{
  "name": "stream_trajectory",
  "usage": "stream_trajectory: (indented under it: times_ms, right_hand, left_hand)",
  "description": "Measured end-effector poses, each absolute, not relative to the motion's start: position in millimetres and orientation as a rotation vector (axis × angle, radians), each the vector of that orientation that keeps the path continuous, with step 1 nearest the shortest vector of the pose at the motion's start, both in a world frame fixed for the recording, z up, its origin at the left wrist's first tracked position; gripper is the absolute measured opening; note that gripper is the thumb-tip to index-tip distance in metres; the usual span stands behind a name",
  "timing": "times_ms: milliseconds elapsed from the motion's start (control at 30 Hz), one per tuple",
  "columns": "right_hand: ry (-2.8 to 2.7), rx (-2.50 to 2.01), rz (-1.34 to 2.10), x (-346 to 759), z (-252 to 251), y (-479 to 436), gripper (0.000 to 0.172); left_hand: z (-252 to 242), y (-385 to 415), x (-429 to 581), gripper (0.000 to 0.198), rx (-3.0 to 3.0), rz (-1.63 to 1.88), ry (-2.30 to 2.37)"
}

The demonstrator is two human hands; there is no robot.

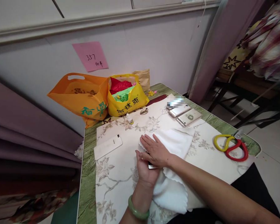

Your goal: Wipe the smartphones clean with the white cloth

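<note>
At the left of my head view, a white phone (pixel 108 147) lies back up on the floral cover (pixel 119 168), apart from the work. To its right, the left hand (pixel 146 175) is palm up, cradling a handset (pixel 152 166) above the cover's middle. The right hand (pixel 157 151) lies flat across it, palm down, fingers extended and unclenched over the white cloth (pixel 176 143). I judge the step in hand to be wiping or pressing the cloth against the handset; the next move calls for a steady left palm and even pressure from the right. Of the handset, I see only a dark face and a pale edge; the remainder is covered. The cloth is loosely bunched, scallop-hemmed, and shows on both sides of the right wrist. Farther right, a silver phone (pixel 180 110) lies just beside a gold phone (pixel 189 117); the scissors (pixel 238 144) rest well apart from both.
</note>
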State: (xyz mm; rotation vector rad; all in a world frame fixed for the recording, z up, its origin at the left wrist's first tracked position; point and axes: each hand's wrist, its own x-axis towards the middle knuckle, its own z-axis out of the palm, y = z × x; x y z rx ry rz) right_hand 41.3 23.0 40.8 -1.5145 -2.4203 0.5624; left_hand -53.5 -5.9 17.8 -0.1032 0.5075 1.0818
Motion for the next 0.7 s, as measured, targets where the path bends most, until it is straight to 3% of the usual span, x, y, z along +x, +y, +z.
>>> stream_trajectory:
  times_ms: [367, 700]
  right_hand:
    - [-2.205, -1.748, 0.423, 63, 25, -4, 0.08]
    - [-2.332, -1.551, 0.376, 66, 30, -63, 0.08]
  left_hand:
    - [17, -9, -53, 0.064, -0.099, 1.043, 0.476]
    - [27, -14, -52, 0.065, -0.114, 1.031, 0.624]
